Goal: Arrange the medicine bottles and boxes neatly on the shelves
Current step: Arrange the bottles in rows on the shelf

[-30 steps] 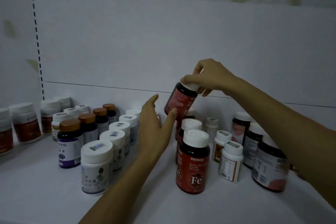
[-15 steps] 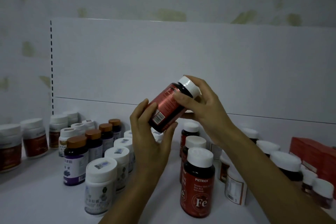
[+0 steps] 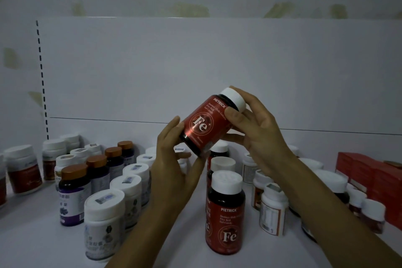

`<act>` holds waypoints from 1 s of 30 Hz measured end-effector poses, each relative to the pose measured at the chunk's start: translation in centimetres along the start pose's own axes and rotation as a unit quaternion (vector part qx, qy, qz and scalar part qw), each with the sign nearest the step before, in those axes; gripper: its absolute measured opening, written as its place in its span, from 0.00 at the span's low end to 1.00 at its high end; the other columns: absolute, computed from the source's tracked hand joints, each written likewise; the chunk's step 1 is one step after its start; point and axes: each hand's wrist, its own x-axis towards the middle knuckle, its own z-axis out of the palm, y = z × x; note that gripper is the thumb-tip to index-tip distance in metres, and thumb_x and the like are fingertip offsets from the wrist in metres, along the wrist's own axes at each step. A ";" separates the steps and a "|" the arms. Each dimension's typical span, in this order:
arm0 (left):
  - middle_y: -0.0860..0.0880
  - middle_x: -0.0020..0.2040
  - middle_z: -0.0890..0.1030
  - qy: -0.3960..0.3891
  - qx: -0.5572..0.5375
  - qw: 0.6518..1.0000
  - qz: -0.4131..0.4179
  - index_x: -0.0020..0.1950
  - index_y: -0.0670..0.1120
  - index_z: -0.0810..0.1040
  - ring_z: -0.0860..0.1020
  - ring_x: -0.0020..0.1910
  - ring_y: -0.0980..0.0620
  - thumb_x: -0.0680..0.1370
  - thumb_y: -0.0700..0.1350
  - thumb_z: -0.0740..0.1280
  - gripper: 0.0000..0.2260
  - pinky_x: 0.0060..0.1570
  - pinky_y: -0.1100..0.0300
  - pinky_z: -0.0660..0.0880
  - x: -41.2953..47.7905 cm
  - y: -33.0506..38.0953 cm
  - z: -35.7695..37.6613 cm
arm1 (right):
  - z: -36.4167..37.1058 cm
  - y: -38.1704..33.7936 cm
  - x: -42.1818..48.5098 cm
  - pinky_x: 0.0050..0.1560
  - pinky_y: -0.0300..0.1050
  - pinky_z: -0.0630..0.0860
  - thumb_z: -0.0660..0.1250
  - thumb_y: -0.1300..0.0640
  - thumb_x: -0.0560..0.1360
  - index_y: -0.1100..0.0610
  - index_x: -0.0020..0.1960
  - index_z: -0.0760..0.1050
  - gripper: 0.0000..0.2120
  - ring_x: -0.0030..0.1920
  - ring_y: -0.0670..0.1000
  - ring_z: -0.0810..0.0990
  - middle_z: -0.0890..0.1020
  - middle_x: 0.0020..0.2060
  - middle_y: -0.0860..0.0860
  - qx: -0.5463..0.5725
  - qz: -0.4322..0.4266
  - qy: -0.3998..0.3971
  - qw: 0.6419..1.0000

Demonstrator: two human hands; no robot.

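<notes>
1. The shelf [image 3: 32, 235] carries rows of bottles on both sides. A column of red Fe bottles [image 3: 225, 217] stands in the middle, and the front one's label faces forward.
2. The held Fe bottle [image 3: 206, 126] hangs tilted above that column, well clear of the shelf. It probably belongs there, so bring it upright first.
3. The left hand [image 3: 174, 172] cups its base with curled fingers, and the right hand [image 3: 256, 130] grips its shoulder. Lower it with both hands.
4. The white cap [image 3: 233, 99] points up and to the right. Level it and set the bottle down with its label facing front.
</notes>
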 end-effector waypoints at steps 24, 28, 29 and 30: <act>0.50 0.66 0.75 -0.209 0.132 0.969 -0.013 0.58 0.51 0.80 0.75 0.59 0.51 0.70 0.35 0.57 0.22 0.45 0.57 0.77 -1.4 -1.1 0.7 | -1.9 1.6 5.3 0.52 0.55 0.80 0.73 0.53 0.70 0.49 0.49 0.78 0.08 0.52 0.52 0.79 0.78 0.52 0.50 -0.414 0.072 0.021 0.907; 0.51 0.57 0.80 -0.224 0.148 0.963 0.005 0.55 0.50 0.82 0.77 0.54 0.49 0.69 0.35 0.58 0.21 0.44 0.56 0.77 -1.3 -0.9 0.6 | -2.2 4.0 4.8 0.46 0.51 0.81 0.72 0.56 0.70 0.50 0.47 0.77 0.08 0.50 0.54 0.79 0.79 0.51 0.53 -0.409 0.182 -0.030 0.894; 0.51 0.55 0.81 -0.227 0.148 0.963 0.003 0.55 0.50 0.82 0.78 0.52 0.50 0.69 0.35 0.58 0.21 0.44 0.56 0.78 -1.2 -0.9 0.5 | -2.3 4.6 4.6 0.45 0.51 0.80 0.72 0.57 0.70 0.51 0.47 0.77 0.07 0.48 0.54 0.80 0.79 0.49 0.54 -0.399 0.210 -0.042 0.892; 0.52 0.54 0.81 -0.230 0.148 0.962 0.001 0.55 0.50 0.82 0.78 0.51 0.50 0.69 0.35 0.58 0.21 0.43 0.57 0.78 -1.2 -1.0 0.5 | -2.4 5.2 4.4 0.44 0.50 0.80 0.72 0.58 0.70 0.52 0.47 0.77 0.08 0.45 0.53 0.80 0.80 0.48 0.54 -0.388 0.235 -0.052 0.890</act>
